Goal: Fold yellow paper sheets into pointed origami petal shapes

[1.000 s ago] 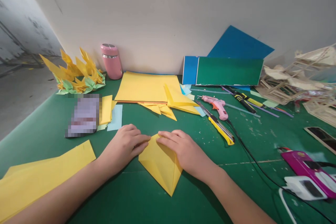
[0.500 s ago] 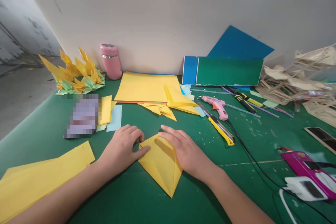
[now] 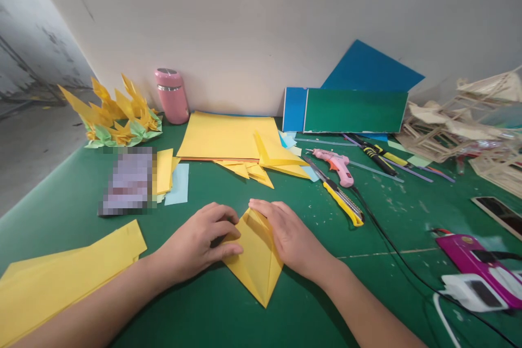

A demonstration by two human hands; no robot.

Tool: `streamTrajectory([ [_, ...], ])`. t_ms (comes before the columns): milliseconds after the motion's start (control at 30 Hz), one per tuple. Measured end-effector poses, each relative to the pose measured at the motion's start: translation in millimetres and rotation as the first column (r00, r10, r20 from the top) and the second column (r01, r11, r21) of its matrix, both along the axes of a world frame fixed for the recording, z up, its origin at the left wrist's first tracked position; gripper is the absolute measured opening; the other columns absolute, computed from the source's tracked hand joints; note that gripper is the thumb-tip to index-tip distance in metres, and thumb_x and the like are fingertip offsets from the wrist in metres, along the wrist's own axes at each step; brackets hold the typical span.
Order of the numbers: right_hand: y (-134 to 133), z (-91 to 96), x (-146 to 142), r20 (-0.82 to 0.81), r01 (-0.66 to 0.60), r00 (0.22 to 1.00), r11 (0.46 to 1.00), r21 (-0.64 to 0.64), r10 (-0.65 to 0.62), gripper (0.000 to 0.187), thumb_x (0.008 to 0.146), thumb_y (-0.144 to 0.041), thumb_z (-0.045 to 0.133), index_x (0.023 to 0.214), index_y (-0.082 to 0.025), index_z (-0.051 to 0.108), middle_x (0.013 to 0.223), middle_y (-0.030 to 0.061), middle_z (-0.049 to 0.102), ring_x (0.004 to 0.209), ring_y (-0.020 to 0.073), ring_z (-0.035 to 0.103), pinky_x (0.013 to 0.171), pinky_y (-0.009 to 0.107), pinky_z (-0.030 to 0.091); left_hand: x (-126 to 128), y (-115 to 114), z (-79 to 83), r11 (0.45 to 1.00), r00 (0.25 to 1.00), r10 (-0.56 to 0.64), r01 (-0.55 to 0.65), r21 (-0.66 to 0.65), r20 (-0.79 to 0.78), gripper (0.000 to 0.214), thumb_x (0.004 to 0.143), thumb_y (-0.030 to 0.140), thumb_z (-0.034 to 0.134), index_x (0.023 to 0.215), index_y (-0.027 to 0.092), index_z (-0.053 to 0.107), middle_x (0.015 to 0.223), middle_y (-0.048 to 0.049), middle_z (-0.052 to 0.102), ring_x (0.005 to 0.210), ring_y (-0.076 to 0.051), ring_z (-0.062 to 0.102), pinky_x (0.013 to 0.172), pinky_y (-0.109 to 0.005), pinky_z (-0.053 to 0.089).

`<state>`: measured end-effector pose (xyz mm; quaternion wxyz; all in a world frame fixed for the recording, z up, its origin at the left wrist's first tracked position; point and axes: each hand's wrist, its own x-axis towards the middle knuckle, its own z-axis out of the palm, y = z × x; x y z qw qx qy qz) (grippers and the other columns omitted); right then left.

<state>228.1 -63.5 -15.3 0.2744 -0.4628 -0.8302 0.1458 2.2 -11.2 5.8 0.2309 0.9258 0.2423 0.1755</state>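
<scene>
A yellow sheet of paper (image 3: 256, 255), partly folded to a point at its near end, lies on the green table between my hands. My left hand (image 3: 214, 236) grips its left edge, fingers curled and thumb across the upper face. Against the right side rests my right hand (image 3: 287, 234), holding the sheet with its fingertips at the top corner; its thumb is hidden. Crease lines run down toward the paper's near tip. Further left, a stack of yellow paper (image 3: 81, 269) lies partly under my left forearm.
Behind my hands are yellow sheets (image 3: 224, 136) and folded yellow pieces (image 3: 261, 174). To the right lie a yellow utility knife (image 3: 345, 204), a pink glue gun (image 3: 334, 163) with its cord, and a magenta power strip (image 3: 473, 261). A pink flask (image 3: 173, 98) stands by the wall.
My left hand has shifted right and slightly nearer, bringing the paper's left edge inward. My right hand has stayed almost in place, its fingertips now at the top corner.
</scene>
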Motion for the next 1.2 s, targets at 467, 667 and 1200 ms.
streamTrajectory([
  [467,3.7,1.4,-1.2,-0.254,0.019,0.966,0.997,-0.072,-0.037,0.054,0.084,-0.001,0.036,0.131,-0.027,0.041,0.122,0.0079,0.056,0.114,0.0209,0.052,0.098,0.044,0.046,3.4,-9.2,-6.4,0.992,0.991,0.127,-0.126,0.003,-0.038,0.016,0.08,0.022,0.067,0.085,0.022,0.052,0.117,-0.0048,0.057,0.107,-0.026,0.049,0.093,-0.044,0.042],
  [667,6.3,-3.3,-2.6,-0.597,-0.02,0.793,0.975,-0.22,-0.119,0.055,0.084,-0.01,0.046,0.135,-0.028,0.035,0.117,0.0078,0.056,0.09,0.0138,0.061,0.083,0.031,0.053,7.4,-13.1,1.5,0.984,0.998,0.049,-0.042,-0.171,0.037,0.008,0.083,0.014,0.054,0.081,0.022,0.054,0.08,0.0004,0.06,0.077,-0.017,0.056,0.071,-0.028,0.046],
  [1200,8.4,8.8,-2.0,-0.621,-0.128,0.7,0.793,-0.596,-0.354,0.045,0.08,-0.049,0.062,0.111,-0.017,0.065,0.067,-0.0012,0.061,0.042,0.0059,0.048,0.038,0.018,0.035,3.9,1.9,-3.7,0.853,0.814,0.499,-0.399,-0.337,0.297,0.014,0.081,0.033,0.057,0.08,0.022,0.066,0.084,-0.0025,0.069,0.077,-0.018,0.064,0.063,-0.028,0.053],
])
